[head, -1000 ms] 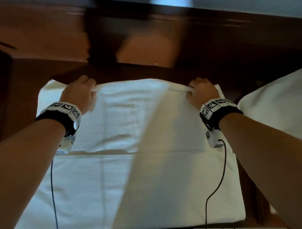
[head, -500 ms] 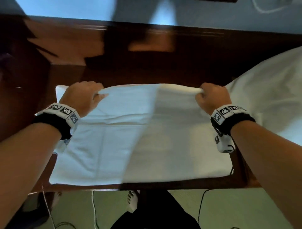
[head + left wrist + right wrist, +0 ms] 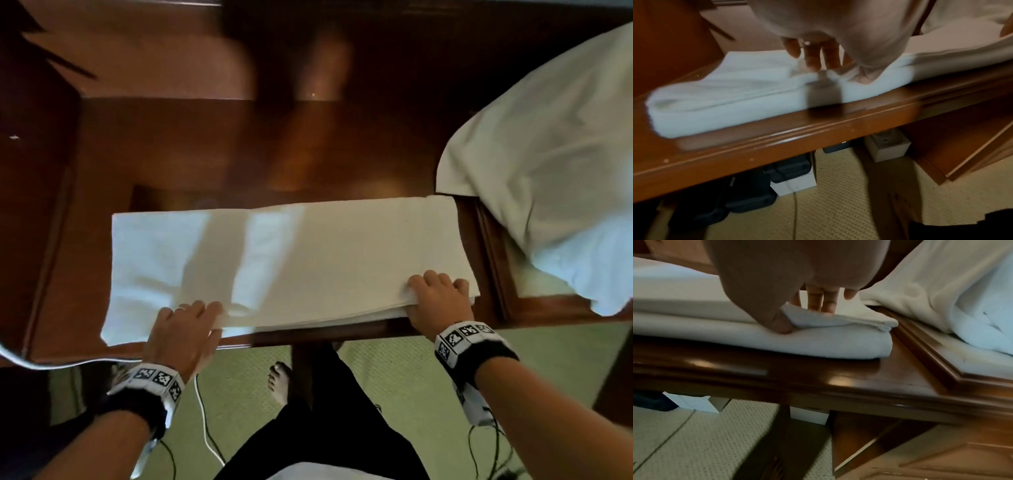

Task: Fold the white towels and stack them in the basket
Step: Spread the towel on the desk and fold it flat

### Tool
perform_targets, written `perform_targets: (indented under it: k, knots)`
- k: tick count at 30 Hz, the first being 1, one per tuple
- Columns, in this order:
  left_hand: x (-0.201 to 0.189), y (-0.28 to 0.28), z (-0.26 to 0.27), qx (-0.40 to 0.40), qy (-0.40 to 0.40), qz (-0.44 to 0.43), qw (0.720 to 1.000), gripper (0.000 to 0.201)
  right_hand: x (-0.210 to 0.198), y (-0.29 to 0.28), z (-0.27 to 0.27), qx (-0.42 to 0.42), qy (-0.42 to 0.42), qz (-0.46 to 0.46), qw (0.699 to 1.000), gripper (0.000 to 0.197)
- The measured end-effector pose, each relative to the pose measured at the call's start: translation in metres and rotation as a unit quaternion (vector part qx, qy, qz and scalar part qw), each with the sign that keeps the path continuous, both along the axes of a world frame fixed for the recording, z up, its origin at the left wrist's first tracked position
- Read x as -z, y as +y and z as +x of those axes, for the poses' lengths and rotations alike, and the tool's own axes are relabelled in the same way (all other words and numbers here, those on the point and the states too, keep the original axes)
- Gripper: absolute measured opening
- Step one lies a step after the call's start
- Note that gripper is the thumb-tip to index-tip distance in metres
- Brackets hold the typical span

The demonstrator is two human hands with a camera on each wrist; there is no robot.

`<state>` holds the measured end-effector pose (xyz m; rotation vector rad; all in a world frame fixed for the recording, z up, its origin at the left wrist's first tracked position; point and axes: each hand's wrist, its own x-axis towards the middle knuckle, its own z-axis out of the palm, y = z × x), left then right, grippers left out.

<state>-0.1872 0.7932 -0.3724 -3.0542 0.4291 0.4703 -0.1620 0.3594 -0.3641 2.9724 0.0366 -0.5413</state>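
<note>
A white towel lies folded in a long strip on the brown wooden table, its layered edges along the near side. My left hand holds the top layer at that near edge, left of the middle. In the left wrist view the fingers lie on top and the thumb presses from the front, bunching the cloth. My right hand pinches the top layer at the near right corner. The right wrist view shows its thumb under the towel layer and its fingers on top. No basket is in view.
A loose heap of white towel lies on a framed surface to the right, close to the folded towel's end. A white cable runs past the table's left front corner. Boxes and dark bags stand on the carpet under the table.
Both hands have brought the towel's far edge toward me and laid it on the near edge, halving the towel. The view has tilted down to show the floor.
</note>
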Motion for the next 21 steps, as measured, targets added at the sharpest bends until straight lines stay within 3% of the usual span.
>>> perform_targets:
  k: [2, 6, 10, 14, 16, 21]
  knots:
    - [-0.002, -0.007, -0.001, 0.001, -0.018, -0.005, 1.0, 0.035, 0.001, -0.002, -0.005, -0.006, -0.01, 0.004, 1.0, 0.037]
    - [0.01, -0.016, 0.0, 0.057, -0.017, -0.024, 0.998, 0.058, 0.007, -0.007, -0.013, -0.03, -0.009, 0.032, 0.999, 0.056]
    - [0.02, -0.02, 0.021, 0.033, 0.016, -0.009, 0.999, 0.078, 0.015, -0.014, 0.008, -0.034, 0.022, 0.077, 0.996, 0.069]
    - [0.018, -0.021, 0.055, -0.009, 0.041, -0.051, 0.998, 0.066, 0.012, -0.015, 0.047, -0.029, 0.038, 0.101, 0.994, 0.063]
    - [0.02, -0.015, 0.058, -0.006, 0.028, -0.076, 0.997, 0.068, 0.012, -0.019, 0.041, -0.027, 0.012, 0.108, 0.994, 0.063]
    - [0.032, -0.008, 0.033, 0.026, 0.01, -0.069, 0.997, 0.08, 0.019, -0.019, 0.012, 0.0, 0.061, 0.086, 0.994, 0.079]
